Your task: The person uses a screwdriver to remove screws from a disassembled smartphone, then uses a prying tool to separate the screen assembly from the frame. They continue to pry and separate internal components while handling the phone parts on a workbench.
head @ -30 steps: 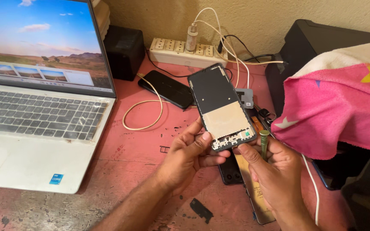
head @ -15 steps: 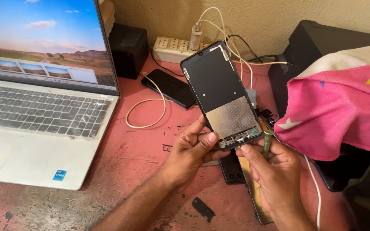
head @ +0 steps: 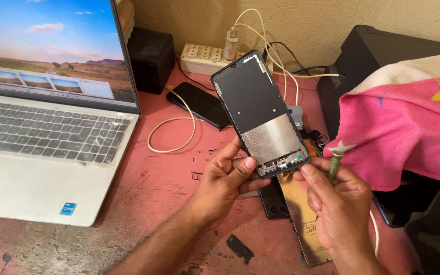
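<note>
A dark phone frame (head: 260, 109) with a silver metal shield on its lower half is held tilted above the pink table. My left hand (head: 227, 181) grips its bottom edge, thumb pressed on the lower left corner. My right hand (head: 339, 203) touches the bottom right corner with its thumb and holds a small green-handled screwdriver (head: 335, 164) upright in its fingers. Under my hands lie a black phone back cover (head: 275, 200) and a gold-coloured panel (head: 301, 219).
An open silver laptop (head: 42, 153) sits at left. A black phone (head: 199, 103) with a cream cable (head: 176, 137) lies behind, near a power strip (head: 204, 57). A pink cloth (head: 408, 127) covers a black box at right. A small black part (head: 240, 248) lies near the front.
The phone frame has been raised and tilted more upright, closer to the camera. Both hands stay at its bottom edge.
</note>
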